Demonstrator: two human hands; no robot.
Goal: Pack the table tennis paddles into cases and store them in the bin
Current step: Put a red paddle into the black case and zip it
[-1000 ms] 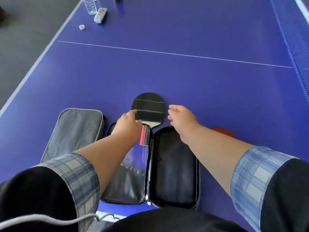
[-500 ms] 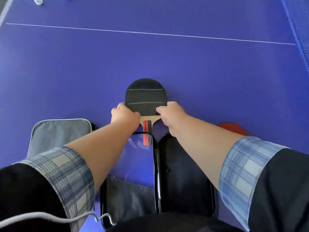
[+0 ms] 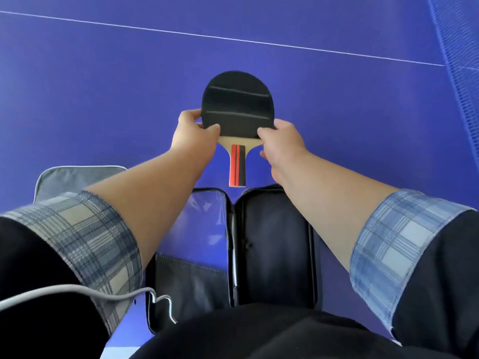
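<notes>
Blue counter [image 3: 103, 99] carries an open case [image 3: 274, 244] near the body; a closed grey case [image 3: 67, 177] lies to its left, partly hidden by the left forearm. Paddle [image 3: 237, 104] is held above the open case, handle pointing down toward it. Left hand [image 3: 193, 133] and right hand [image 3: 281, 143] each pinch a lower blade edge.

paddle [image 3: 237, 104] beyond open case [image 3: 274, 244] | closed case [image 3: 75, 177] left
</notes>
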